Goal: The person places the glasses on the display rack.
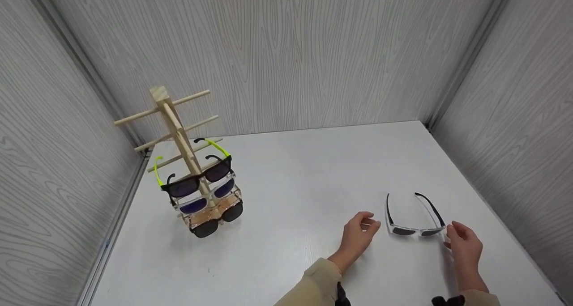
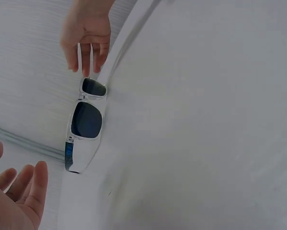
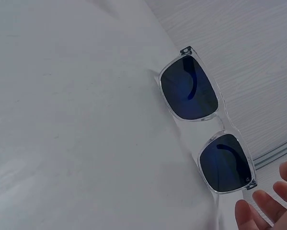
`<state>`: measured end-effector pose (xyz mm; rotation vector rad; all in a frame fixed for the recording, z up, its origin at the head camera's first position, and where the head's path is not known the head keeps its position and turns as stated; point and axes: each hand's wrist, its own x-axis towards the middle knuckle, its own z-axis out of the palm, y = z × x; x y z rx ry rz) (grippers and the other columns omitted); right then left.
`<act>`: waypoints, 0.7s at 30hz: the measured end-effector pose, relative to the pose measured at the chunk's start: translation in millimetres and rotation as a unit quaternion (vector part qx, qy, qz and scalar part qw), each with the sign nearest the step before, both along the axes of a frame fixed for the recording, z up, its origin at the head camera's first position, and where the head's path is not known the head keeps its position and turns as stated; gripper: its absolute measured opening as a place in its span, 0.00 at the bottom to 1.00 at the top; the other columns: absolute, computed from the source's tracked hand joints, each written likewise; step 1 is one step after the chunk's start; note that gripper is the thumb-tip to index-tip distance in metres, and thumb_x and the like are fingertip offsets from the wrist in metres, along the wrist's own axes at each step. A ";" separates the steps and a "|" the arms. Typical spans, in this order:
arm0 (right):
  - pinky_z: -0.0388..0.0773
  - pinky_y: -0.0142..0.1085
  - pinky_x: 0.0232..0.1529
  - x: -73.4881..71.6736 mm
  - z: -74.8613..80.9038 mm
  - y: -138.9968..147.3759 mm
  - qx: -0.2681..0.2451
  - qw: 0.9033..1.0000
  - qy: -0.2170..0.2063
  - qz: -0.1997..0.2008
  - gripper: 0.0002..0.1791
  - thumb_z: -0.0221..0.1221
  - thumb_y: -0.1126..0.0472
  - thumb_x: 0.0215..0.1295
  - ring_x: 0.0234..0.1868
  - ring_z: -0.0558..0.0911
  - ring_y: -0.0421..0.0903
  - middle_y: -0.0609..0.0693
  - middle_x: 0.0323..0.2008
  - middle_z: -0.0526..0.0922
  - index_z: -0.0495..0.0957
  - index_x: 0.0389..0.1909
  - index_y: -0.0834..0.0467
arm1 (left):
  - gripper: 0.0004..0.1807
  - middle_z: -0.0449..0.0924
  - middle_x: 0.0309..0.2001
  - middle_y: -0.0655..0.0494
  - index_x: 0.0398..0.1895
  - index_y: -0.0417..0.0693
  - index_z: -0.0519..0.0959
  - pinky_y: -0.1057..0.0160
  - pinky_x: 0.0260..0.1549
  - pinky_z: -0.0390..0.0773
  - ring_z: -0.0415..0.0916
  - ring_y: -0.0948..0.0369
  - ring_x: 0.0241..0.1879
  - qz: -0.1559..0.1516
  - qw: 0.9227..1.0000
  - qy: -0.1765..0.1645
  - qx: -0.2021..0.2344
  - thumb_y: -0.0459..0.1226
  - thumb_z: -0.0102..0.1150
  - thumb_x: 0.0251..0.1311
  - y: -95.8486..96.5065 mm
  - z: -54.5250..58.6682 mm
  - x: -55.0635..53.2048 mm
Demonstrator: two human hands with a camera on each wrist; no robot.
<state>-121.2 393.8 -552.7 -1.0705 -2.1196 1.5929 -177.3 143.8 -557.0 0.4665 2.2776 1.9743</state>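
Sunglasses (image 1: 404, 231) with a clear front, dark lenses and black temples rest on the white table, temples unfolded and pointing away from me. My right hand (image 1: 465, 245) is beside their right hinge, fingertips right at the corner and fingers loosely bent. In the right wrist view its fingers (image 3: 248, 215) are just below the hinge of the sunglasses (image 3: 189, 88), with nothing pinched between them. To the left of the frame, my left hand (image 1: 358, 236) hovers with relaxed fingers and a gap to the sunglasses. The left wrist view shows its palm empty.
On the table's left side stands a wooden eyewear rack (image 1: 181, 140) with bare upper pegs. Lower down hang black sunglasses with neon yellow temples (image 1: 183, 187), clear-framed purple-lensed ones (image 1: 193, 206) and dark-lensed ones (image 1: 206, 228). Wood-grain panels (image 1: 286, 60) enclose the table.
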 end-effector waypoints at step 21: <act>0.76 0.27 0.34 -7.6 -12.0 1.6 0.009 1.000 0.004 0.030 0.29 0.53 0.51 0.66 0.38 0.76 0.35 0.56 0.52 0.72 0.65 0.63 0.62 | 0.19 0.75 0.36 0.60 0.48 0.44 0.74 0.63 0.31 0.77 0.75 0.63 0.36 0.040 0.988 -0.150 0.007 0.42 0.63 0.55 48.8 -13.8 0.5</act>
